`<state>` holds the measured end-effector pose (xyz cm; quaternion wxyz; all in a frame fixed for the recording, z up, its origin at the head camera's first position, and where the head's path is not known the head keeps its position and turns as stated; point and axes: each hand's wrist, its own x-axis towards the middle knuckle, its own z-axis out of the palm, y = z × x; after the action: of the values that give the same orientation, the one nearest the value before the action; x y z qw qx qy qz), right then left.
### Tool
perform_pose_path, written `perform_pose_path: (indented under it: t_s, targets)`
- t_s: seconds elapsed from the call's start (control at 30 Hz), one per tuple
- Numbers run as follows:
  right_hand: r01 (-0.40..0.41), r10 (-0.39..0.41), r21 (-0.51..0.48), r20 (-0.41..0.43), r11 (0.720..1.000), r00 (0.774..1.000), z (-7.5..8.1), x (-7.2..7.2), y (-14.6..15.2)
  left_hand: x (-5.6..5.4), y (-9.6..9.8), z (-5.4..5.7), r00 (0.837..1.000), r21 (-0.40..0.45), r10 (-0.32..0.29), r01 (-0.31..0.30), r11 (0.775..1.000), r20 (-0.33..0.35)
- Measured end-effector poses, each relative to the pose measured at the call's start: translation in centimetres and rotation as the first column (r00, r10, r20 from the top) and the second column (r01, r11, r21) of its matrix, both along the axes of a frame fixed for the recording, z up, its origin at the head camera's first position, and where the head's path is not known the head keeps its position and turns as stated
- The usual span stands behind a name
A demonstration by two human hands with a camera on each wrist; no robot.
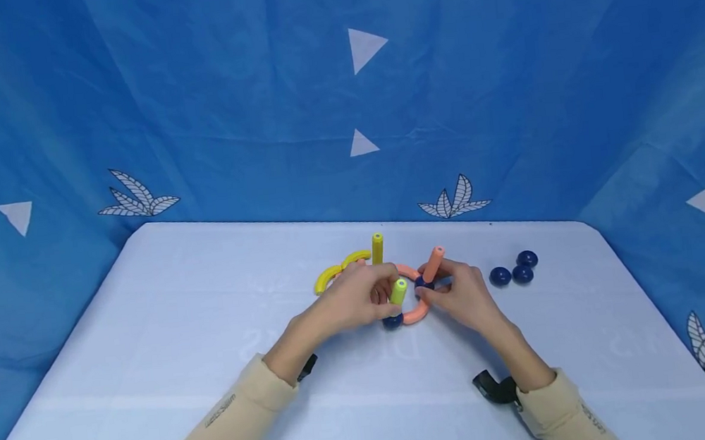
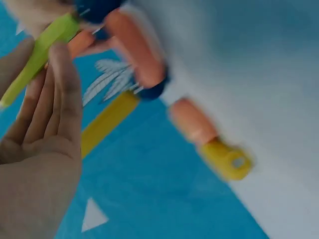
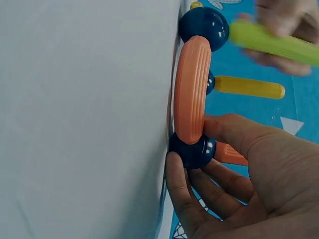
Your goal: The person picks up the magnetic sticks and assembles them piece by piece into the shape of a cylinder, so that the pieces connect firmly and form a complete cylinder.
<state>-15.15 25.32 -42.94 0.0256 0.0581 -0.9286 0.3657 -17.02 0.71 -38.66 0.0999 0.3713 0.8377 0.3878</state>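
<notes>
The white bench (image 1: pixel 148 353) is lying under everything; the toy build (image 1: pixel 415 314) is sitting on it between the hands and just past them, with curved orange pieces (image 3: pixel 193 89) making a ring; the left hand (image 1: pixel 356 294) is pinching the green stick (image 1: pixel 399 290) with thumb and fingers; the right hand (image 1: pixel 462 294), near the left one but apart, is gripping the held ball (image 1: pixel 424 284) at the foot of the orange stick (image 1: pixel 434 264); curved yellow pieces (image 1: pixel 326 280) are lying just past the left hand; a yellow stick (image 1: pixel 378 247) is standing up behind it; the step in hand, I think, is fixing the green stick upright on the near ball (image 1: pixel 393 322), just under the left hand; the two are meeting, but I cannot tell if they are holding tight; the next move seems to be calling for a straight, gentle push from the left hand, with the right hand keeping the ring from sliding; three loose balls (image 1: pixel 523 275) are resting well to the right of the right hand.
</notes>
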Motion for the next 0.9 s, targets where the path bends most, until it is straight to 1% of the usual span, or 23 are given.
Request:
perform_pose_path:
  t_s: [0.07,0.13,0.2,0.3,0.4,0.47,0.5,0.57,0.6,0.63,0.67,0.73,0.77,0.8,0.83,0.87,0.9]
  targets:
    - [0.001,-0.001,0.007,0.01,1.0,1.0,0.0,0.0,0.0,-0.1,0.1,-0.6,1.0,-0.084,-0.024,0.023,0.996,-0.01]
    - [0.002,-0.002,0.011,0.011,1.0,1.0,0.1,0.0,0.0,-0.2,0.1,-0.9,0.999,-0.127,-0.035,0.033,0.991,-0.018]
    - [0.0,0.0,0.013,0.005,1.0,1.0,0.2,-0.1,-0.1,-0.3,0.0,-1.0,0.999,-0.131,-0.04,0.037,0.991,-0.02]
    - [0.002,-0.002,0.017,-0.004,1.0,1.0,0.3,-0.1,-0.2,-0.5,-0.2,-1.0,0.999,-0.127,-0.05,0.049,0.991,-0.001]
    - [0.007,-0.007,0.022,0.004,1.0,1.0,0.3,-0.1,-0.3,-0.9,-0.7,-0.9,0.998,-0.113,-0.049,0.053,0.992,0.039]
    - [0.007,-0.007,0.025,0.006,1.0,1.0,0.3,-0.1,-0.3,-1.1,-1.1,-0.8,0.999,-0.097,-0.011,0.016,0.995,0.052]
    - [0.006,-0.007,0.025,0.007,1.0,1.0,0.3,-0.1,-0.3,-1.3,-1.3,-0.8,0.999,-0.086,0.023,-0.019,0.996,0.05]
    - [0.006,-0.006,0.024,0.01,1.0,1.0,0.3,-0.1,-0.4,-1.6,-1.7,-0.8,0.993,-0.067,0.118,-0.115,0.991,0.032]
    - [0.005,-0.006,0.023,0.015,1.0,1.0,0.4,-0.1,-0.4,-1.7,-1.8,-0.9,0.985,-0.064,0.17,-0.17,0.983,0.001]
    - [0.004,-0.004,0.022,0.019,1.0,1.0,0.4,-0.1,-0.4,-1.9,-2.0,-1.1,0.973,-0.061,0.226,-0.228,0.972,-0.038]
    - [0.004,-0.004,0.022,0.025,1.0,1.0,0.4,-0.1,-0.4,-2.0,-2.0,-1.2,0.957,-0.058,0.279,-0.284,0.957,-0.082]
    - [0.003,-0.003,0.022,0.033,1.0,0.999,0.5,0.0,-0.4,-2.3,-2.2,-1.6,0.916,-0.062,0.365,-0.379,0.923,-0.166]
    - [0.002,-0.003,0.021,0.038,1.0,0.999,0.5,0.0,-0.5,-2.4,-2.2,-1.8,0.896,-0.069,0.394,-0.414,0.907,-0.203]
    - [0.001,-0.002,0.021,0.042,1.0,0.999,0.5,0.0,-0.5,-2.5,-2.3,-1.9,0.88,-0.078,0.413,-0.44,0.895,-0.234]
    - [0.0,-0.001,0.021,0.044,1.0,0.999,0.5,0.0,-0.5,-2.6,-2.3,-2.1,0.868,-0.089,0.426,-0.46,0.884,-0.254]
    - [-0.001,0.0,0.02,0.047,1.0,0.999,0.6,0.0,-0.5,-2.7,-2.4,-2.2,0.861,-0.105,0.432,-0.472,0.875,-0.268]
    - [-0.003,0.002,0.018,0.049,1.0,0.999,0.6,0.0,-0.5,-2.7,-2.4,-2.3,0.858,-0.124,0.435,-0.48,0.868,-0.274]
